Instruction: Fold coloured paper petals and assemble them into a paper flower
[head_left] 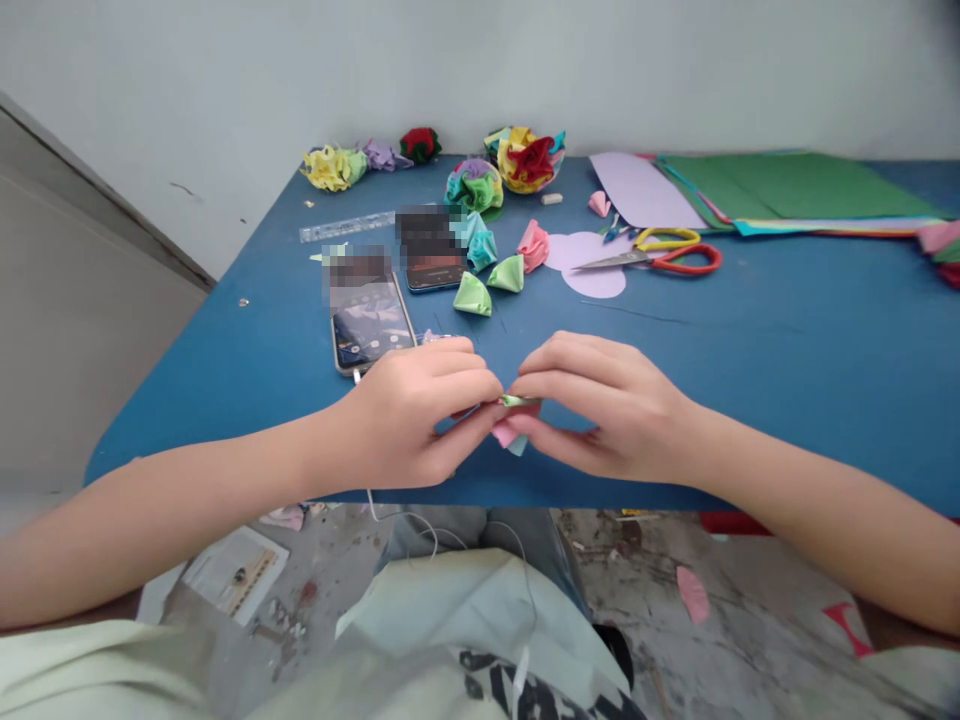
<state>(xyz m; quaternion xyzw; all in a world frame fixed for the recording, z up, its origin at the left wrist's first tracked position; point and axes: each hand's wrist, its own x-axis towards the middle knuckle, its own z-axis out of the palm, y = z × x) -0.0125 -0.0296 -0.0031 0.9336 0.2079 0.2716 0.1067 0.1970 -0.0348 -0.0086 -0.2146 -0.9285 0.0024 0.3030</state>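
Observation:
Above the front edge of the blue table, my left hand (420,410) and my right hand (615,405) meet, fingers pinched around a small folded paper piece (517,402). Green, pink and pale blue paper shows between the fingertips; the rest of it is hidden by my fingers. Just beyond my hands lie two light green folded paper pieces (472,295), a pink one (533,246) and a light blue one (478,243). A phone (371,320) with a white cable plugged in lies by my left hand.
Scissors (652,255) with yellow and red handles rest on a lilac paper shape (592,282). A stack of coloured paper (787,185) lies back right. Finished paper flowers (529,160) line the wall. A second phone (431,255) and a clear ruler (345,228) lie left.

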